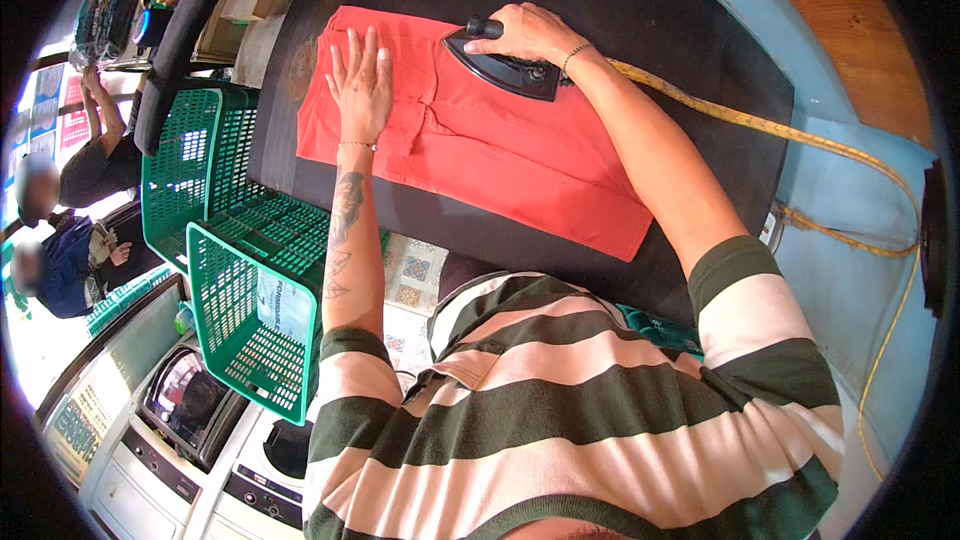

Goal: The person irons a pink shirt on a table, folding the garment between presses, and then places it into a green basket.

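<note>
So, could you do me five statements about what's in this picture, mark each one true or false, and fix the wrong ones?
1. The left hand lies with its palm down on the red cloth. True.
2. Scissors are being held over the material. False: the right hand grips a dark iron.
3. A yellow cord runs off toward the right side of the picture. True.
4. All the plastic crates are white. False: the baskets at the left are green.
5. The person wears a plain, single-coloured top. False: the shirt has wide dark and light stripes.
</note>
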Action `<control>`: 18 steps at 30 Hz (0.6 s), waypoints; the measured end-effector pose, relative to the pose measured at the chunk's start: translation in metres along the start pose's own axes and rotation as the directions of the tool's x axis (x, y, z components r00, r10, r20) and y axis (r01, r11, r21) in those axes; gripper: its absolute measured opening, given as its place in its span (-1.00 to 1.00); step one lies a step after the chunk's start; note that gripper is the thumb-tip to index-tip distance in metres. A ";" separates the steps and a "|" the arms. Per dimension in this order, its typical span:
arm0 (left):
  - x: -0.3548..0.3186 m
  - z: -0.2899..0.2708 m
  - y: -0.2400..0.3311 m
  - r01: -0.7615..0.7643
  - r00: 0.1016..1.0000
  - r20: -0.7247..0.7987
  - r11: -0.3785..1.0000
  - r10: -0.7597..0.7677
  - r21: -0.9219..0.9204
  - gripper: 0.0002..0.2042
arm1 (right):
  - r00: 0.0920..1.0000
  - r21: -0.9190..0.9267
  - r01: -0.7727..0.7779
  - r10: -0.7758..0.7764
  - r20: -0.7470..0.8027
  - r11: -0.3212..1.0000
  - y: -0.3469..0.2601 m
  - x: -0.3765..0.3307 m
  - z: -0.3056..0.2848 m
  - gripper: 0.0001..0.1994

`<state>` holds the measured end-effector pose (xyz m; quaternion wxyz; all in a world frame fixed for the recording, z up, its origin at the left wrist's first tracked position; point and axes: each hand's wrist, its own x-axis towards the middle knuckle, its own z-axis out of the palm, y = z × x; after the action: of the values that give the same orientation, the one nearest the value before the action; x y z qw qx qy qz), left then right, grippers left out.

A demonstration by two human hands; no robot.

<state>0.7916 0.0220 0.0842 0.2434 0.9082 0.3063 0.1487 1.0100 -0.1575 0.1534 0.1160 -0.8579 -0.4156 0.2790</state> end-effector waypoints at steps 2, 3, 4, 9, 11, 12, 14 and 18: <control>-0.005 0.006 0.001 0.010 0.999 0.049 1.000 -0.012 0.028 -0.47 | 0.986 0.037 0.112 -0.116 0.119 0.993 -0.006 -0.010 -0.002 -0.35; -0.005 0.011 0.002 0.050 0.988 0.141 0.997 -0.057 0.052 -0.47 | 0.980 0.016 0.111 -0.112 0.164 0.994 -0.008 -0.017 0.000 -0.36; -0.003 0.017 0.002 0.050 0.988 0.144 0.998 -0.054 0.032 -0.47 | 0.952 0.005 0.180 -0.176 0.251 0.984 -0.009 -0.026 0.006 -0.38; 0.015 0.053 0.019 -0.121 0.987 0.124 0.985 0.106 0.124 -0.42 | 0.984 0.063 -0.001 -0.010 0.177 0.998 0.006 -0.056 0.024 -0.40; 0.022 0.066 0.026 -0.168 0.982 0.125 0.963 0.144 0.212 -0.39 | 0.992 0.144 -0.091 0.077 0.105 0.985 0.025 -0.077 0.022 -0.41; 0.024 0.072 0.028 -0.169 0.982 0.124 0.953 0.141 0.252 -0.38 | 0.989 0.201 -0.148 0.140 0.058 0.968 0.038 -0.099 0.019 -0.41; 0.025 0.083 0.027 -0.127 0.988 0.128 0.935 0.089 0.332 -0.33 | 0.955 0.291 -0.271 0.294 -0.038 0.918 0.069 -0.146 0.020 -0.41; 0.025 0.093 0.016 -0.157 0.988 0.077 0.901 0.137 0.404 -0.34 | 0.712 0.433 -0.551 0.673 -0.201 0.713 0.152 -0.237 0.034 -0.37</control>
<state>0.8577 -0.0066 0.0180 0.0436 0.9627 0.2555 0.0780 0.9707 -0.4383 0.1508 0.2328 -0.9484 -0.0204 0.2145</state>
